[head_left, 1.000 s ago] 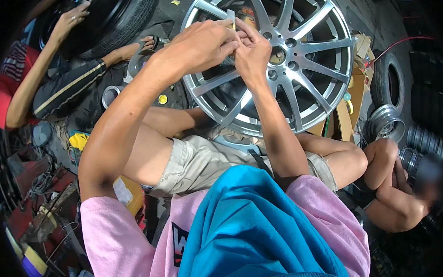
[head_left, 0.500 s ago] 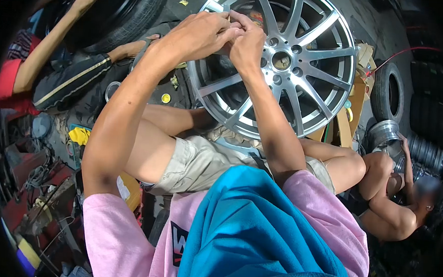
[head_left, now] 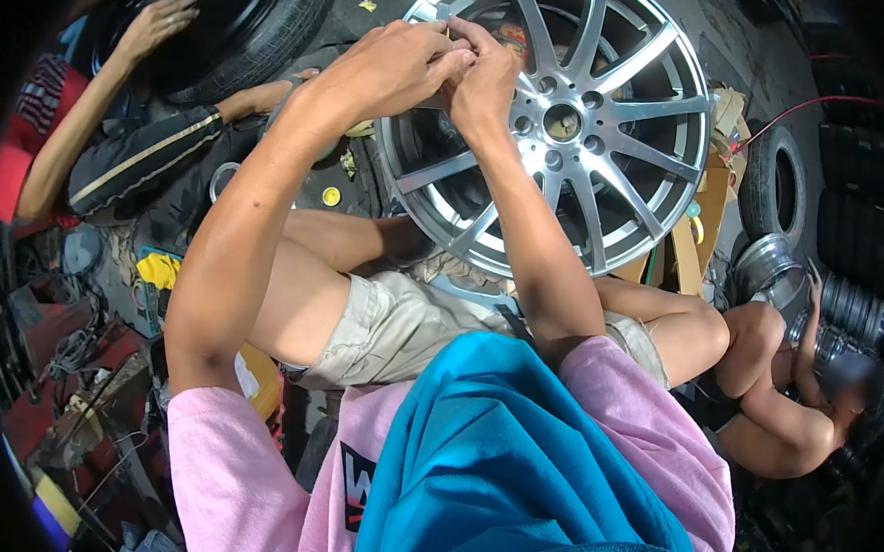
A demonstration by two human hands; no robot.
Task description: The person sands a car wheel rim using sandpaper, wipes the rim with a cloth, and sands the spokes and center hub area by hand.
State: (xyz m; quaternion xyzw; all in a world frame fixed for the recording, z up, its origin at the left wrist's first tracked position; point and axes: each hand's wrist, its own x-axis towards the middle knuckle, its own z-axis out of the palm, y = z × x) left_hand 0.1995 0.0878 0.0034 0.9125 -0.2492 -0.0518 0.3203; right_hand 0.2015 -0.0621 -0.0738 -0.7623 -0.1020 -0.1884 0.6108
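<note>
A large silver multi-spoke wheel rim (head_left: 624, 139) lies in front of me. Over its upper left part, my left hand (head_left: 391, 65) and my right hand (head_left: 482, 83) meet, fingertips pinched together. A small pale piece shows at the fingertips, but the fingers cover most of it, so I cannot make out what it is. Both hands are closed, with the wrists raised above the rim's left edge. Dark shapes and a bit of orange show between the spokes.
At upper left another person's hand (head_left: 160, 23) is over a dark wheel with a tyre (head_left: 263, 62). A yellow-topped small tin (head_left: 331, 196) is on the floor. Right of the rim are a cardboard box (head_left: 685, 251), a tyre (head_left: 775, 184), a smaller rim (head_left: 765, 273) and a seated person (head_left: 779, 419).
Both my hands have shifted slightly left and up relative to the rim, still pinched together. The co-worker's hand at left has moved about, and the person at right has raised an arm.
</note>
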